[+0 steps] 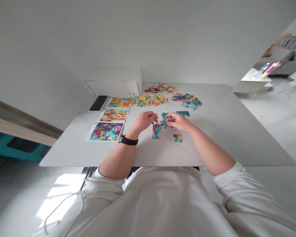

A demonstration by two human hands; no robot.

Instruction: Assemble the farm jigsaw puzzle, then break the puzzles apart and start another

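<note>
My left hand [146, 120], with a black band on its wrist, hovers just above a joined strip of blue and red puzzle pieces [156, 132]. Its fingers are loosely bent, and nothing shows between them and the thumb. In my right hand [179, 122] a teal-grey puzzle piece [164, 123] is pinched by the fingertips, low over the table. Behind it lies a blue puzzle piece [165, 115], partly covered by my fingers. Dark blue joined pieces [183, 113] rest beyond my right hand. Nearer to me lies a small red, yellow and teal puzzle section [178, 138].
Toward the wall are piles of red-toned pieces [160, 88], yellow pieces [150, 100] and dark blue-purple pieces [187, 100]. At left, a sheet with three printed pictures [107, 131] lies beside a phone [98, 103]. A white box [113, 88] stands behind them on the white table [224, 131].
</note>
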